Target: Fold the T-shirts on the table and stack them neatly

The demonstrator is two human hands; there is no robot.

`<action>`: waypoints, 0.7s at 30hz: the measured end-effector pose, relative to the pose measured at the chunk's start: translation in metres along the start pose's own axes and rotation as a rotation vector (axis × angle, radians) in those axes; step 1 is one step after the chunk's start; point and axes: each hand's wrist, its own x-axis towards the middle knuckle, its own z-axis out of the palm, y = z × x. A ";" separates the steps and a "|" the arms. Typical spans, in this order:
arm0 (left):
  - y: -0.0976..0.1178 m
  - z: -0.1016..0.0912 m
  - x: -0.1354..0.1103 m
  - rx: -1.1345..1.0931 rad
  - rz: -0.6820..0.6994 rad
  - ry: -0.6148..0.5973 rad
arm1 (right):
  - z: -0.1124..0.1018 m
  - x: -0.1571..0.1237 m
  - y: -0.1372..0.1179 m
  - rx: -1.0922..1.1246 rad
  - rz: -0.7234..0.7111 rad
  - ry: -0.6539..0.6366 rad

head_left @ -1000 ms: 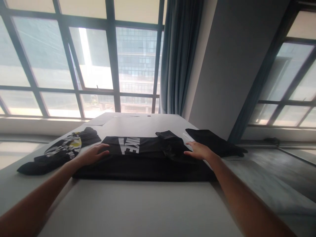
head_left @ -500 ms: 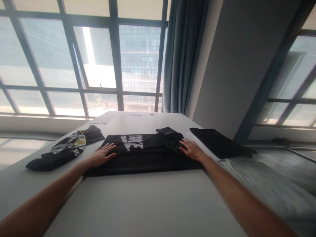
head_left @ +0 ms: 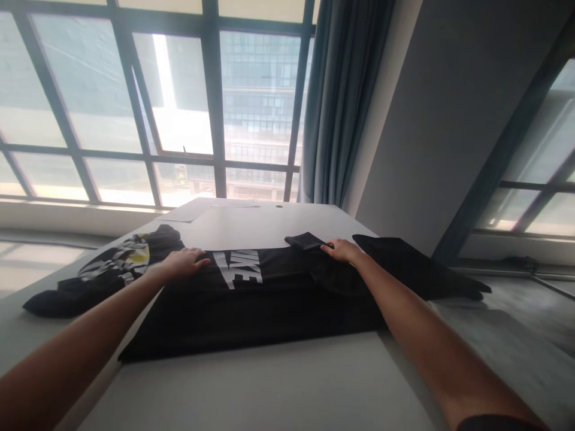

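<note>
A black T-shirt [head_left: 269,311] with white lettering lies folded across the white table [head_left: 251,389], and a short sleeve is laid over its right part. My left hand [head_left: 182,263] is at the shirt's far left corner, its fingers curled on the fabric edge. At the far right edge, my right hand [head_left: 342,250] pinches the black cloth between thumb and fingers. Left of my left hand lies a rumpled black garment [head_left: 128,260] with a white and yellow print. Beyond my right wrist, a plain black cloth [head_left: 413,263] hangs partly over the table's right side.
White paper [head_left: 184,212] lies at the far left of the table. Behind stand large framed windows [head_left: 260,108], a blue-grey curtain [head_left: 345,108] and a grey pillar [head_left: 426,120]. Pale translucent sheeting [head_left: 507,347] is low on the right.
Both hands went from lying flat on the shirt to gripping its far edge. The shirt's near edge now reaches closer to me and spreads wider. The view has shifted slightly.
</note>
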 end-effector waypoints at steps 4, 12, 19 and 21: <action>-0.009 0.008 0.037 -0.004 -0.026 -0.007 | 0.012 0.064 -0.004 0.102 0.084 0.004; -0.025 0.009 0.087 -0.116 0.079 0.000 | 0.045 0.144 -0.013 0.249 0.126 0.053; -0.013 -0.020 0.071 -0.089 0.065 0.329 | 0.013 0.132 -0.004 0.596 0.065 0.346; -0.013 -0.030 0.055 -0.131 0.093 0.481 | -0.006 0.103 0.011 0.929 -0.055 0.426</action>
